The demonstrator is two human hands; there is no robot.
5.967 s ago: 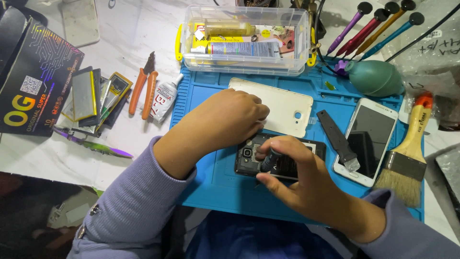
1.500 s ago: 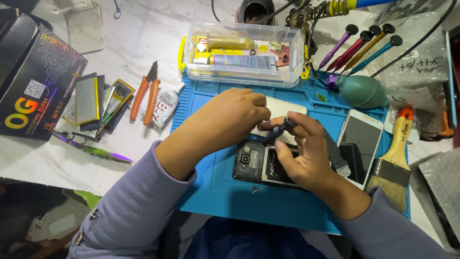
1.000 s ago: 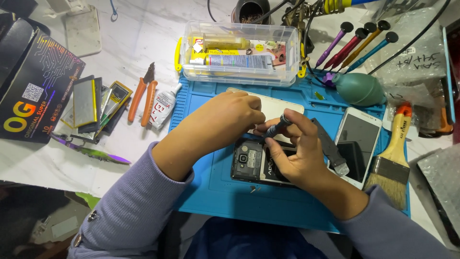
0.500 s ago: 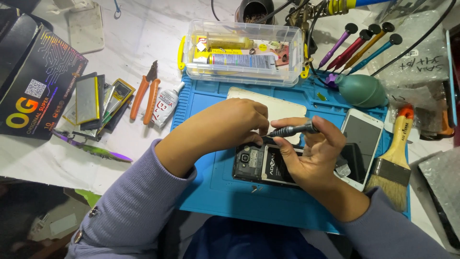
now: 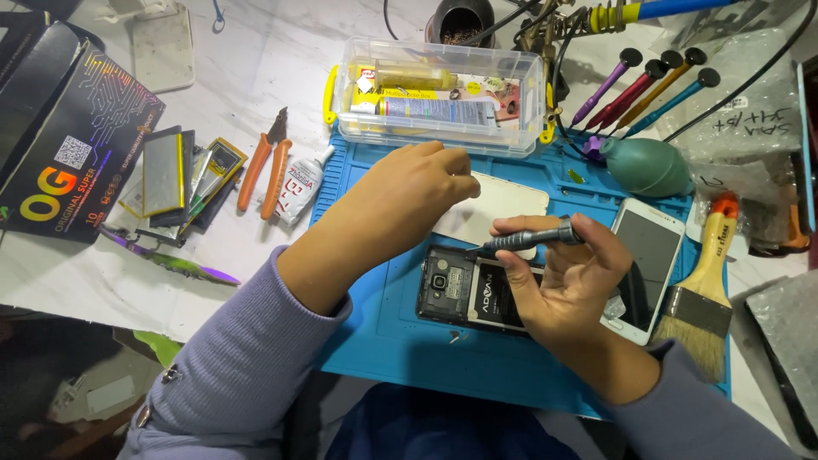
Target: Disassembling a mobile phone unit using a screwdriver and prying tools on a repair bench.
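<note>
An opened black phone (image 5: 464,291) lies back-up on the blue work mat (image 5: 400,358), its camera and battery showing. My right hand (image 5: 573,281) holds a dark grey screwdriver (image 5: 528,239) nearly level, its tip at the phone's upper edge. My left hand (image 5: 407,198) hovers over the mat just left of the white back cover (image 5: 498,207), fingers curled down; I cannot see whether it pinches anything. A white phone (image 5: 645,260) lies screen-up to the right, partly under my right hand.
A clear plastic box (image 5: 439,94) of parts stands behind the mat. Orange pliers (image 5: 264,168), a glue tube (image 5: 304,181) and flat batteries (image 5: 170,179) lie left. A green blower (image 5: 646,166), several screwdrivers (image 5: 648,85) and a paintbrush (image 5: 703,290) lie right. A black carton (image 5: 60,140) sits far left.
My right hand has tilted the screwdriver from upright to nearly level and lifted off the phone. My left hand has drawn back from the phone toward the white cover.
</note>
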